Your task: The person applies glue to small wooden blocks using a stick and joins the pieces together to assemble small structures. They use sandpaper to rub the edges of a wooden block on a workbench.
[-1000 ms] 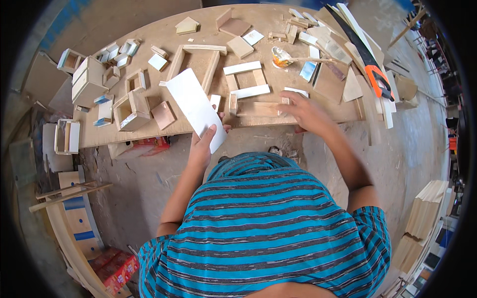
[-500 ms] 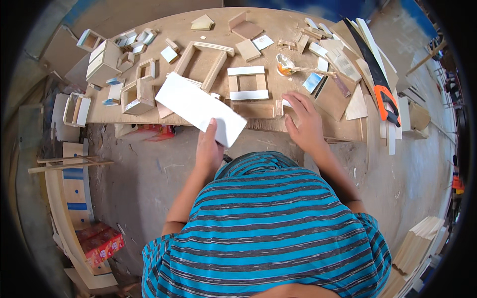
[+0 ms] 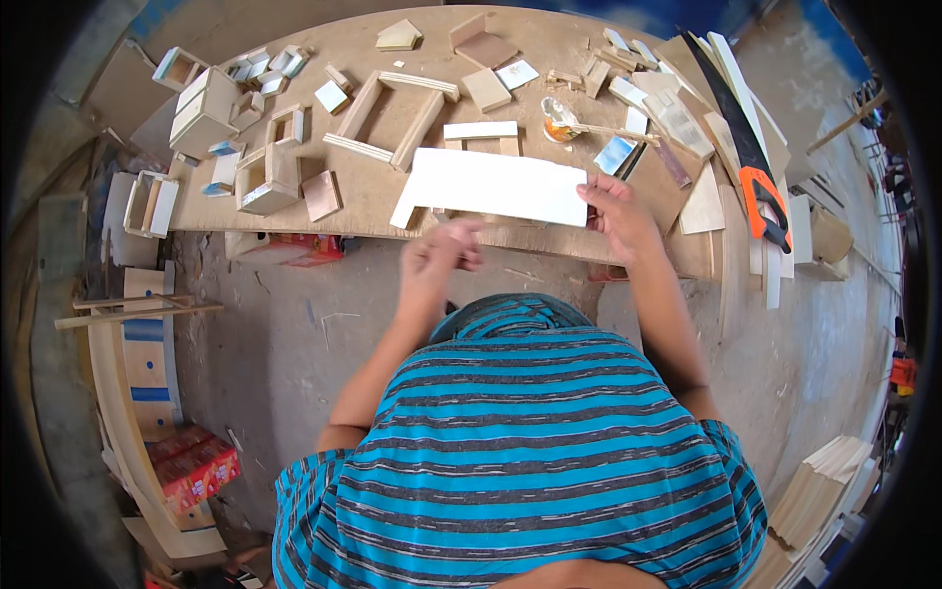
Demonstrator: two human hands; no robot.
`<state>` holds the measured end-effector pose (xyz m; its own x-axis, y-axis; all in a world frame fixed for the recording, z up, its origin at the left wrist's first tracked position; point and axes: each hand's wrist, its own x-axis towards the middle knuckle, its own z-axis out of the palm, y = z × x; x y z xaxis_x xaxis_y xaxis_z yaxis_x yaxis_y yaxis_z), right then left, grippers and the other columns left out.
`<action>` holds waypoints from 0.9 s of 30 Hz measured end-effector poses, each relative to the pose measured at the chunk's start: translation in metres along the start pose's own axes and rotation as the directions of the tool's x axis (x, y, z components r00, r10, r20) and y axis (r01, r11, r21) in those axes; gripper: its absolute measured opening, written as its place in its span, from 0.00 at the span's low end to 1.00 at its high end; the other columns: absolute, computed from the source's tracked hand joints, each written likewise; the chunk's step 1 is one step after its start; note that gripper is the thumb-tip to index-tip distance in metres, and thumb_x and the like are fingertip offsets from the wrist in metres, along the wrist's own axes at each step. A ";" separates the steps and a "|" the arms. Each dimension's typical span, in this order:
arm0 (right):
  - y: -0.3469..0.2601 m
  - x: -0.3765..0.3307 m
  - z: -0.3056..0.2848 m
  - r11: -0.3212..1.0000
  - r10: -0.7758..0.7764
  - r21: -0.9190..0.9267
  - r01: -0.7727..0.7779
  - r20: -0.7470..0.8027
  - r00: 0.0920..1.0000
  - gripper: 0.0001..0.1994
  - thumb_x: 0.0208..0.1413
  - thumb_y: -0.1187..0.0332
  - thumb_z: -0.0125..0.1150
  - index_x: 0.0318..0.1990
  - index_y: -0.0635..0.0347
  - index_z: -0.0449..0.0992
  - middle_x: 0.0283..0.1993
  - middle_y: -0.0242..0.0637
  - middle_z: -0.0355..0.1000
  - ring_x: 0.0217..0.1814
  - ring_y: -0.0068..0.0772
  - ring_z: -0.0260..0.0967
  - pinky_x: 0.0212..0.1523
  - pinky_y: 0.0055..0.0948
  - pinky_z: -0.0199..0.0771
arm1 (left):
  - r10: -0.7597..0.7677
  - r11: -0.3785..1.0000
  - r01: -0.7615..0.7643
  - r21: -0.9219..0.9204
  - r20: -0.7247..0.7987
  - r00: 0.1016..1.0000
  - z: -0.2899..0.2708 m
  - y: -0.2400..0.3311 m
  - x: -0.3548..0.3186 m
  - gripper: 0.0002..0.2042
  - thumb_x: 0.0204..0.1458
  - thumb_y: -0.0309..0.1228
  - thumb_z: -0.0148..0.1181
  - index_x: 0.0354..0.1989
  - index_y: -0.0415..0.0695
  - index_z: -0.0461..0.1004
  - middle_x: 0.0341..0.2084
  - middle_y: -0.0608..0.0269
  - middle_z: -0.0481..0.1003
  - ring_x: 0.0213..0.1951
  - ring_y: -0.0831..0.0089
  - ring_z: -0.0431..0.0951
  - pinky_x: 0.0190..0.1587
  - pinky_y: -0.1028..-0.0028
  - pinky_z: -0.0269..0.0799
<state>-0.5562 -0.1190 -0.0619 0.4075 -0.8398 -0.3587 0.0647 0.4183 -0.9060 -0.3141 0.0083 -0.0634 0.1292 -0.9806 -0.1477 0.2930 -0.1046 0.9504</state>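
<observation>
A white rectangular panel (image 3: 496,187) is held level over the front of the workbench. My right hand (image 3: 620,211) grips its right end between thumb and fingers. My left hand (image 3: 439,263) is below the panel's left part, apart from it, with loosely bent fingers and nothing visible in them; it is slightly blurred. A narrow white strip (image 3: 403,208) shows at the panel's lower left corner. Behind the panel, a small wooden frame with a white top strip (image 3: 481,131) is partly covered. Left of that lies a larger bare wood frame (image 3: 392,118).
Several small wooden boxes stand on the left, including a drawer-like box (image 3: 203,110). An open paint container (image 3: 560,118) has a stick across it. At the right lie a handsaw with an orange handle (image 3: 764,208) and long boards. A brown square piece (image 3: 321,195) lies near the front edge.
The white panel has moved right and turned nearly level. My left hand has let it go, and my right hand has taken its right end. The brown square piece is now uncovered.
</observation>
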 end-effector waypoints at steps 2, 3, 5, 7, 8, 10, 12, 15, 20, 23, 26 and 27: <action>0.000 0.007 -0.011 1.000 0.018 -0.013 -0.018 -0.011 1.000 0.07 0.55 0.64 0.58 0.38 0.55 0.76 0.30 0.22 0.72 0.30 0.14 0.67 0.32 0.17 0.67 | 0.042 0.999 -0.037 0.038 -0.143 0.989 -0.025 0.001 0.008 0.14 0.59 0.34 0.49 0.44 0.36 0.73 0.27 0.66 0.73 0.28 0.79 0.74 0.31 0.80 0.70; 0.003 0.012 -0.015 1.000 0.026 -0.014 -0.026 -0.012 1.000 0.07 0.55 0.64 0.58 0.37 0.55 0.76 0.30 0.22 0.72 0.30 0.14 0.67 0.32 0.17 0.67 | 0.061 0.998 -0.055 0.037 -0.213 0.975 -0.033 0.003 0.014 0.13 0.59 0.33 0.50 0.44 0.36 0.73 0.26 0.66 0.73 0.27 0.81 0.73 0.30 0.81 0.69; 0.006 0.014 -0.014 0.999 0.042 -0.001 -0.042 -0.025 0.999 0.07 0.55 0.64 0.58 0.37 0.55 0.76 0.30 0.22 0.72 0.29 0.13 0.66 0.32 0.17 0.67 | 0.087 0.993 -0.059 0.103 -0.290 0.953 -0.038 0.006 0.026 0.13 0.58 0.32 0.51 0.45 0.36 0.73 0.26 0.66 0.74 0.25 0.82 0.72 0.29 0.82 0.68; 0.007 0.015 -0.008 0.998 0.058 0.027 -0.057 -0.050 0.997 0.06 0.55 0.64 0.58 0.35 0.55 0.76 0.29 0.22 0.71 0.28 0.13 0.65 0.31 0.17 0.66 | 0.102 0.972 -0.030 0.232 -0.305 0.947 -0.039 0.009 0.036 0.14 0.57 0.32 0.52 0.47 0.36 0.73 0.25 0.66 0.73 0.24 0.83 0.72 0.28 0.82 0.68; 0.010 0.018 -0.011 0.998 0.068 0.013 -0.068 -0.032 0.997 0.07 0.55 0.64 0.58 0.37 0.55 0.76 0.30 0.23 0.72 0.28 0.12 0.66 0.30 0.15 0.67 | 0.117 0.962 -0.039 0.269 -0.280 0.953 -0.043 0.007 0.042 0.14 0.56 0.31 0.53 0.47 0.35 0.73 0.26 0.66 0.73 0.23 0.84 0.72 0.27 0.83 0.68; 0.022 0.024 -0.019 0.996 0.086 -0.019 -0.086 0.000 0.996 0.09 0.55 0.64 0.59 0.41 0.56 0.75 0.33 0.24 0.74 0.28 0.11 0.67 0.28 0.13 0.68 | 0.146 0.938 -0.063 0.340 -0.225 0.963 -0.055 -0.008 0.054 0.15 0.55 0.30 0.56 0.48 0.35 0.72 0.27 0.66 0.73 0.22 0.84 0.71 0.25 0.84 0.67; 0.025 0.024 -0.017 0.996 0.078 -0.033 -0.078 -0.001 0.997 0.08 0.55 0.64 0.59 0.40 0.56 0.75 0.32 0.23 0.73 0.28 0.11 0.67 0.29 0.13 0.68 | 0.173 0.931 -0.086 0.355 -0.220 0.960 -0.057 -0.018 0.063 0.15 0.54 0.29 0.57 0.48 0.34 0.72 0.26 0.66 0.73 0.21 0.85 0.70 0.23 0.84 0.65; 0.026 0.023 -0.014 0.996 0.072 -0.045 -0.073 -0.015 0.997 0.07 0.56 0.64 0.59 0.39 0.55 0.75 0.30 0.22 0.72 0.27 0.10 0.66 0.28 0.14 0.67 | 0.124 0.952 -0.061 0.301 -0.193 0.973 -0.055 -0.015 0.067 0.16 0.52 0.28 0.59 0.48 0.34 0.71 0.25 0.67 0.72 0.20 0.85 0.69 0.21 0.85 0.64; 0.014 0.018 0.002 0.996 0.053 -0.073 -0.054 -0.013 0.999 0.06 0.56 0.64 0.58 0.36 0.54 0.75 0.28 0.21 0.71 0.25 0.11 0.64 0.27 0.15 0.65 | 0.014 0.978 0.028 0.206 -0.201 0.979 -0.057 -0.005 0.060 0.14 0.52 0.27 0.58 0.47 0.35 0.71 0.25 0.67 0.73 0.22 0.84 0.69 0.24 0.82 0.66; 0.022 0.026 0.001 0.989 0.032 -0.141 -0.039 -0.051 0.998 0.07 0.55 0.62 0.59 0.35 0.54 0.76 0.26 0.21 0.70 0.24 0.11 0.64 0.26 0.15 0.65 | -0.072 0.986 0.098 0.136 -0.183 0.980 -0.062 -0.007 0.058 0.13 0.51 0.28 0.59 0.45 0.37 0.71 0.25 0.66 0.73 0.23 0.82 0.70 0.25 0.81 0.67; 0.025 0.028 0.001 0.985 0.033 -0.169 -0.046 -0.076 0.997 0.08 0.55 0.62 0.59 0.36 0.54 0.76 0.26 0.21 0.70 0.25 0.11 0.64 0.26 0.15 0.65 | -0.132 0.987 0.147 0.071 -0.175 0.976 -0.062 -0.005 0.056 0.13 0.51 0.29 0.59 0.44 0.38 0.71 0.26 0.66 0.74 0.23 0.81 0.71 0.26 0.80 0.68; 0.025 0.027 0.001 0.984 0.044 -0.168 -0.056 -0.076 0.996 0.08 0.55 0.62 0.58 0.36 0.54 0.76 0.27 0.21 0.70 0.25 0.11 0.64 0.27 0.15 0.65 | -0.136 0.986 0.149 0.069 -0.164 0.977 -0.062 -0.005 0.057 0.13 0.51 0.29 0.59 0.44 0.39 0.71 0.26 0.66 0.74 0.24 0.80 0.71 0.26 0.80 0.68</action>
<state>-0.5426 -0.1309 -0.0939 0.3397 -0.8444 -0.4143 -0.1120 0.4011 -0.9092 -0.2490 -0.0363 -0.0934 0.2421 -0.9165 -0.3183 0.2428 -0.2605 0.9345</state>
